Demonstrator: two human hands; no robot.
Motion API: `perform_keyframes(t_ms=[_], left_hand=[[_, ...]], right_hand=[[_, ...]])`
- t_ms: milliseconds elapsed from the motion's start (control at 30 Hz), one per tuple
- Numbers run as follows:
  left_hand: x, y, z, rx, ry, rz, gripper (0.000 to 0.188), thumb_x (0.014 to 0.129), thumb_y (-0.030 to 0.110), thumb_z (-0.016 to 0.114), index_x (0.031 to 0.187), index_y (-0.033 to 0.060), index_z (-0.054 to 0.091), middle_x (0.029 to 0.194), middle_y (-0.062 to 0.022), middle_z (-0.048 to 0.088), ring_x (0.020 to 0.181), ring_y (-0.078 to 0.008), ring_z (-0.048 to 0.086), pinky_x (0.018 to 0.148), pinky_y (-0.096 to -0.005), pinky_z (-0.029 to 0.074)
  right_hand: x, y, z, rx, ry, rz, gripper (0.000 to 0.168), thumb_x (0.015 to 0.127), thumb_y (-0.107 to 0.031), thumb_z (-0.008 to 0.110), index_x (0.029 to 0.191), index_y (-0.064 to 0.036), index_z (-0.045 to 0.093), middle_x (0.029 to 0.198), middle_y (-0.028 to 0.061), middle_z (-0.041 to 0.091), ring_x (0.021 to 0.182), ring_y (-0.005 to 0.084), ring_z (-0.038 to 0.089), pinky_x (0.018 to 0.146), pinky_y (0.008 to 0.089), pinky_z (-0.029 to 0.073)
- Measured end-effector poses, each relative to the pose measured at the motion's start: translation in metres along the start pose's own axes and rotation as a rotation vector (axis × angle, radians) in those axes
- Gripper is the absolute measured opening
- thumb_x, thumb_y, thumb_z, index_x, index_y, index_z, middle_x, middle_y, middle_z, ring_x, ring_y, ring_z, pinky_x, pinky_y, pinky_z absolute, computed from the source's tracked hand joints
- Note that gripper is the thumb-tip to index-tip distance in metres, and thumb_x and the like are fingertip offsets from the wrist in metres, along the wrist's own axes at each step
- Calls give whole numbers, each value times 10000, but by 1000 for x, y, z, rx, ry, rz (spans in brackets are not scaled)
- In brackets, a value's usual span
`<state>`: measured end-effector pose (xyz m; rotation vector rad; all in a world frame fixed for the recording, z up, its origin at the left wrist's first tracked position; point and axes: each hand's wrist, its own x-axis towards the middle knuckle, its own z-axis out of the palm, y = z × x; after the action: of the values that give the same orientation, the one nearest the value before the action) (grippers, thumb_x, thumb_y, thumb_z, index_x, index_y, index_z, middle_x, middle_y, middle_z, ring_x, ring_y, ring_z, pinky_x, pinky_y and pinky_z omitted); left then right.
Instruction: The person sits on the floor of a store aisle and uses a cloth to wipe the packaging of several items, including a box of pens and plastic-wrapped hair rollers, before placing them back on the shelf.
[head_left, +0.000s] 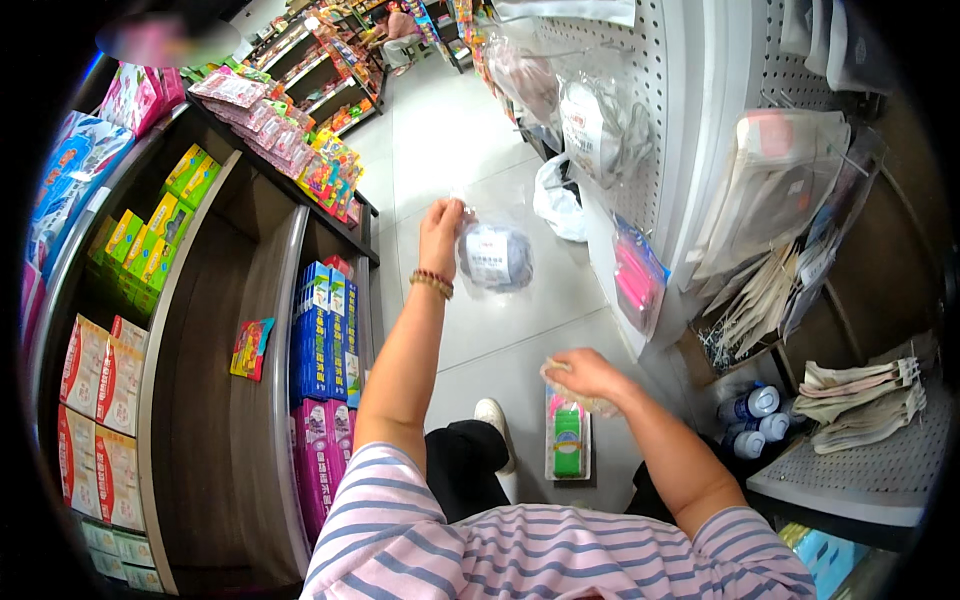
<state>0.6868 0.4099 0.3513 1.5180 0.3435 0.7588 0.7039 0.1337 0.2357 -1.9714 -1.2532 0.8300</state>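
My left hand (441, 229), raised over the aisle, pinches the top of a clear plastic package (495, 259). Inside is a soft grey-blue item behind a white printed label; what it is exactly, I cannot tell. My right hand (591, 375) is closed on a crinkled, beige-looking packet (553, 370), partly covered by the fingers. Just below that hand is a flat blister pack (568, 442) with a green block and a pink part. Whether the hand also holds this pack or it lies on the floor, I cannot tell.
Shelving (225, 420) with boxed goods runs along my left. At right, a white pegboard (645, 112) carries bagged goods, including a pink pack (636, 281). Bottles (757, 420) stand low at right. A person (397, 34) sits far down the tiled aisle (427, 135).
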Motion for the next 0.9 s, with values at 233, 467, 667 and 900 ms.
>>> perform_keyframes(t_ms=[233, 467, 667, 900], left_hand=[[-122, -42, 5, 53, 111, 2, 126, 886, 170, 530, 854, 49, 539, 876, -91, 639, 757, -121, 563, 716, -252, 445], [-157, -57, 10, 22, 176, -63, 109, 865, 133, 563, 831, 34, 535, 823, -86, 644, 740, -104, 563, 706, -246, 445], [-166, -69, 26, 373, 86, -12, 125, 840, 143, 586, 787, 34, 557, 765, -46, 642, 676, -102, 577, 636, -248, 457], [-171, -70, 42, 616, -75, 60, 62, 770, 88, 570, 803, 36, 568, 707, -107, 602, 648, -246, 582, 591, -322, 453]], right_hand=[[-3, 18, -16, 910, 33, -67, 253, 858, -208, 541, 990, -3, 607, 932, 58, 618, 829, 103, 556, 724, 269, 465], [-10, -7, -39, 1729, -25, -169, 374, 935, -273, 379, 1183, -11, 477, 1104, 106, 571, 983, 189, 573, 880, 320, 459], [0, -26, -37, 1708, 214, -199, 387, 937, -271, 366, 1242, -40, 420, 1213, 90, 504, 1092, 192, 500, 942, 341, 397], [11, 4, -7, 284, 239, -381, 622, 781, -198, 595, 1329, -58, 338, 1375, 178, 314, 1261, 311, 309, 1007, 357, 301]])
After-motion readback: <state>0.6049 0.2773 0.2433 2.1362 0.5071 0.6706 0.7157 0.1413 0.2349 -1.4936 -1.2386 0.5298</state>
